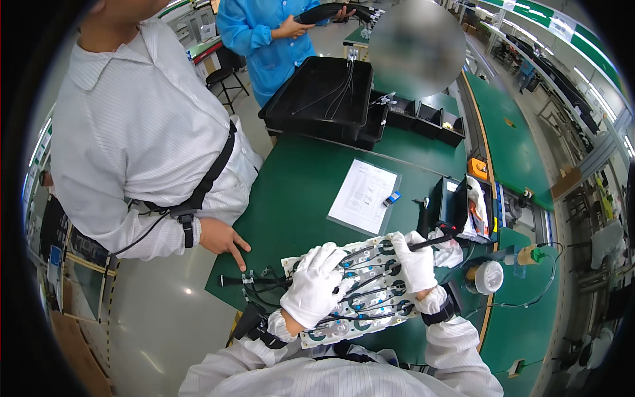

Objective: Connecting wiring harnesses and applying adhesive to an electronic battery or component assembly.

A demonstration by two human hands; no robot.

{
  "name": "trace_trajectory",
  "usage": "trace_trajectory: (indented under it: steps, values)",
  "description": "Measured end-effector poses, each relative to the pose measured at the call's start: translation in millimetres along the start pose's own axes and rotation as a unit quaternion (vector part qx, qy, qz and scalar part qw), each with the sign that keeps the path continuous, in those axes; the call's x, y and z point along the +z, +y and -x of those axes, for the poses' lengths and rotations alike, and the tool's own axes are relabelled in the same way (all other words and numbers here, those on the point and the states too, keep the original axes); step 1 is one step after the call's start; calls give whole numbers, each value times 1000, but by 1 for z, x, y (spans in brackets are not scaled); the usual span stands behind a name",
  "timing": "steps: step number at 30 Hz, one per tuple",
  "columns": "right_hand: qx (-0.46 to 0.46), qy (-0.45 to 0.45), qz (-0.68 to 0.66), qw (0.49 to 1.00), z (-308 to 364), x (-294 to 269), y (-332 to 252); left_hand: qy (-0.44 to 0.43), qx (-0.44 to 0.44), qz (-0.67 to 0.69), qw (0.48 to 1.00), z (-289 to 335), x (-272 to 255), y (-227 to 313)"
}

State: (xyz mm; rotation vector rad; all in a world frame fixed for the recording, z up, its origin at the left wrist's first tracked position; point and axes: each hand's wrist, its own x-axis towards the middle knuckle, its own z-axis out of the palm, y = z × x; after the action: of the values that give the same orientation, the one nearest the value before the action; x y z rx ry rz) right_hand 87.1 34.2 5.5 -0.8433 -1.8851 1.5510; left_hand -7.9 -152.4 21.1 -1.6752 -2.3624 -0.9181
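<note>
A white board (390, 323) lies on the green table before me, carrying rows of black cables, blue bits and shiny metal parts. My left hand (313, 286), in a white glove, rests over its left side. Those fingers are bent and drawn together among the cables; what they grip is hidden. At the board's upper right corner, my gloved right hand (415, 263) is closed round a black pen-shaped tool (431, 243), whose free end points right. Black cable ends with connectors (248, 280) stick out past the board's left edge.
A co-worker's bare hand (225, 243) reaches the table by the cable ends. Beyond lie a printed sheet (360, 195), a small blue item (391, 198) and a black tray (317, 122). Rightward stand a black box (450, 205) and a white round container (489, 278). Another person holds black cables.
</note>
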Motion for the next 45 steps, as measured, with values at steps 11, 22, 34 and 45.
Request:
trace_trajectory:
  steps: [11, 22, 34, 45]
  values:
    - [39, 24, -28, 999, 32, -14, -1, -26, -2, 5, 1000, -7, -1, -3]
    - [75, 37, -90, 992, 27, -31, -36, -16, 27, -17, 999, -11, 2, -3]
    - [-211, 135, -203, 947, -29, -84, -158, -21, 15, -18, 999, 11, -6, 4]
    - [-37, -26, -85, 995, 24, -64, -90, 8, 24, -32, 999, -3, 0, -6]
